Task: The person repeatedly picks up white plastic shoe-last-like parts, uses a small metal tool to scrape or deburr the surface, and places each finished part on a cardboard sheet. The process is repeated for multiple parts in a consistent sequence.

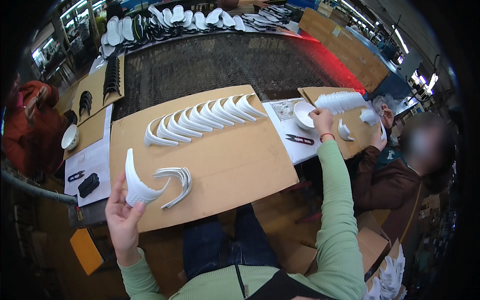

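Observation:
My left hand [122, 212] holds up a white curved shoe heel counter [140, 190], thumb and fingers closed on its lower edge. Just right of it, a small nested stack of the same heel counters [184, 182] lies on the cardboard sheet [240, 165]. Farther back on that sheet, several more stand in an overlapping row [202, 120]. At the right, my right hand [323, 120] reaches to a white bowl [301, 112], its fingers pinched together at the near right rim. Whatever sits between those fingertips is too small to make out.
Red-handled thread snips [300, 139] lie below the bowl. On the right a co-worker [395, 170] handles white pieces beside a second cardboard [352, 132]; another person [35, 125] sits at left. A dark mesh conveyor [215, 62] runs behind, with piled insoles [175, 17] beyond.

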The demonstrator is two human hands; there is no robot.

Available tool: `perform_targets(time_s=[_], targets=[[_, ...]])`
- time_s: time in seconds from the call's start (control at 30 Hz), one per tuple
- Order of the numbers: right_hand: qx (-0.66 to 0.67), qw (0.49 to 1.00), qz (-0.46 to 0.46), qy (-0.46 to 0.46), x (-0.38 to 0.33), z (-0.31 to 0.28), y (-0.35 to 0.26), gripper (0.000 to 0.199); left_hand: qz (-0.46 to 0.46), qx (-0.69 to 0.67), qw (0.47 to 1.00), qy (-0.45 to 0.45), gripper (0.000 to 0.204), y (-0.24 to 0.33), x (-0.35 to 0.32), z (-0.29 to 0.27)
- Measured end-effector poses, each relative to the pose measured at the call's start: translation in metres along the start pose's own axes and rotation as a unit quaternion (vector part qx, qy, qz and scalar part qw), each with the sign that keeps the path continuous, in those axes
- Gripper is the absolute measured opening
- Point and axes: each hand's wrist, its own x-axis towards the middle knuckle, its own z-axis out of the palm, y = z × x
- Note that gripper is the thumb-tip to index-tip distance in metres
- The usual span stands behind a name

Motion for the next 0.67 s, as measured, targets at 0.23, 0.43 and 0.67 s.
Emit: perform_targets(time_s=[0.23,0.43,0.67], targets=[[0.500,0.838,0.216,0.024,-0.045,-0.039,-0.019,0.026,-0.135,-0.159,0.966,-0.155,0.047,-0.018,-0.012,0.042],[0.674,0.728,0.050,-0.118,-0.164,-0.092,-0.088,0.013,-0.223,-0.205,0.916,-0.264,0.049,-0.019,-0.015,0.079],[0.600,0.718,-0.270,-0.229,-0.262,-0.120,-0.143,0.012,-0.294,-0.215,0.869,-0.335,0.064,-0.023,-0.025,0.095]])
